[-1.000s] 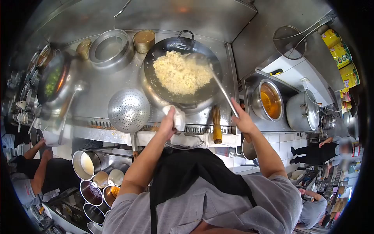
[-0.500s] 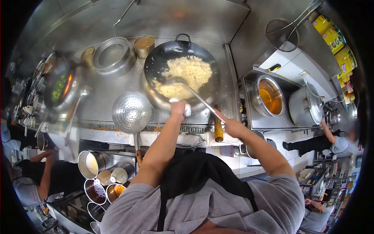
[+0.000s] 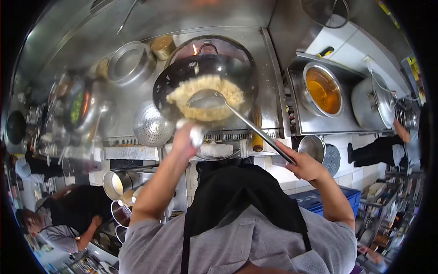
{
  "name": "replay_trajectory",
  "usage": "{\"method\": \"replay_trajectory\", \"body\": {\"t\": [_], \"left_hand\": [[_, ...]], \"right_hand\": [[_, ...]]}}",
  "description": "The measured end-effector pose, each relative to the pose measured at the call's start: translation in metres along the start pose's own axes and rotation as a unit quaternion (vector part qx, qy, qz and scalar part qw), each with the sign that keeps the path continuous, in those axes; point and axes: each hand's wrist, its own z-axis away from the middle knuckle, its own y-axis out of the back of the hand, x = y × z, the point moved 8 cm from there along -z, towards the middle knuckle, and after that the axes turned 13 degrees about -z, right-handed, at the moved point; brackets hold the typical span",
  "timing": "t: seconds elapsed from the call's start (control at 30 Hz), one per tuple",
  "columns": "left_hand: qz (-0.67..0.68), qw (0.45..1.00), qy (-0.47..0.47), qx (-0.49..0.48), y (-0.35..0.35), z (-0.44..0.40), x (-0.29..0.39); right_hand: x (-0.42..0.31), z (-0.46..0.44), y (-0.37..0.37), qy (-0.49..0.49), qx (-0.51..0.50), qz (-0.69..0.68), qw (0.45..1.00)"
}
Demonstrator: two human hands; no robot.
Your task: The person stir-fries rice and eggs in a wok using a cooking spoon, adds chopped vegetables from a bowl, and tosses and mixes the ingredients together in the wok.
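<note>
My left hand is closed around a white cloth at the near rim of a black wok. The wok is tilted toward me and partly off the burner ring, where a small flame shows behind it. Pale, rice-like food lies in the wok, some bits blurred in the air. My right hand grips the dark end of a long ladle, whose bowl sits in the food. Whatever part of the wok lies under the cloth is hidden.
A perforated strainer lies left of the wok, near a metal pot and a tin can. A bowl of orange liquid and a lidded pot stand at right. Co-workers are on both sides.
The wok has come nearer and tilted, baring the burner and flame behind it. My left hand moved left and down with it; my right hand drew the ladle back toward the lower right.
</note>
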Motion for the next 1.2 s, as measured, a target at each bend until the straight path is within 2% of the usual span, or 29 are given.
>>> {"method": "replay_trajectory", "body": {"t": [0.03,0.07,0.1,0.13,0.17,0.23,0.3,0.33,0.37,0.43,0.5,0.53,0.63,0.73,0.83,0.87,0.93,1.0,1.1,1.17,1.2], "left_hand": [[-0.008,1.0,0.004,0.003,-0.013,-0.012,0.011],[-0.008,1.0,0.005,0.001,-0.01,-0.021,0.007],[-0.06,0.994,-0.087,-0.035,-0.009,-0.038,0.008],[-0.075,0.993,-0.081,-0.05,0.002,-0.049,-0.011],[-0.09,0.991,-0.075,-0.065,0.012,-0.061,-0.031],[-0.164,0.976,-0.132,-0.053,0.047,-0.046,-0.073],[-0.229,0.954,-0.194,-0.015,0.074,-0.022,-0.094],[-0.218,0.956,-0.194,-0.005,0.078,-0.014,-0.091],[-0.148,0.978,-0.144,-0.013,0.059,-0.002,-0.066],[-0.023,0.998,-0.032,-0.039,0.015,0.01,-0.011],[0.039,0.999,-0.037,-0.009,0.004,-0.041,0.01],[0.017,0.999,-0.05,-0.014,-0.002,-0.063,0.016],[-0.031,0.997,-0.075,-0.001,-0.012,-0.098,0.013],[-0.063,0.995,-0.08,0.004,-0.01,-0.119,0.002],[-0.075,0.992,-0.098,0.003,-0.005,-0.132,-0.001],[-0.088,0.99,-0.112,0.008,-0.003,-0.136,-0.001],[-0.091,0.989,-0.118,0.004,-0.003,-0.14,-0.002],[-0.098,0.987,-0.126,0.002,-0.002,-0.143,-0.004],[-0.129,0.987,-0.096,0.011,-0.001,-0.136,-0.001],[-0.121,0.987,-0.103,0.007,-0.003,-0.141,-0.002],[-0.115,0.988,-0.105,0.006,-0.001,-0.142,-0.004]], "right_hand": [[0.005,0.0,-0.002,-0.01,-0.028,-0.047,0.998],[0.02,-0.019,-0.008,0.053,-0.005,-0.023,0.998],[0.031,-0.033,-0.013,0.113,0.022,-0.002,0.993],[0.032,-0.055,-0.015,0.06,0.043,0.1,0.992],[0.032,-0.076,-0.016,-0.04,0.039,0.181,0.982],[0.032,-0.108,-0.019,0.013,0.136,0.289,0.947],[0.014,-0.103,-0.026,0.003,0.144,0.275,0.951],[0.01,-0.094,-0.029,0.029,0.149,0.252,0.956],[0.007,-0.081,-0.035,0.054,0.148,0.229,0.96],[0.004,-0.037,-0.044,0.009,0.105,0.195,0.975],[0.007,-0.005,-0.037,0.046,0.114,0.113,0.986],[0.009,-0.005,-0.03,0.048,0.111,0.123,0.985],[0.034,-0.037,-0.013,-0.095,0.093,0.254,0.958],[0.05,-0.125,0.024,-0.075,0.175,0.307,0.932],[0.012,-0.153,0.053,-0.033,0.184,0.265,0.946],[-0.001,-0.153,0.058,0.008,0.186,0.108,0.977],[-0.01,-0.17,0.052,0.043,0.182,-0.051,0.981],[-0.018,-0.203,0.039,0.046,0.349,-0.056,0.934],[-0.021,-0.273,-0.001,0.083,0.261,-0.204,0.94],[-0.083,-0.242,-0.025,0.031,0.059,-0.341,0.938],[-0.087,-0.226,-0.017,0.036,0.048,-0.241,0.969]]}}
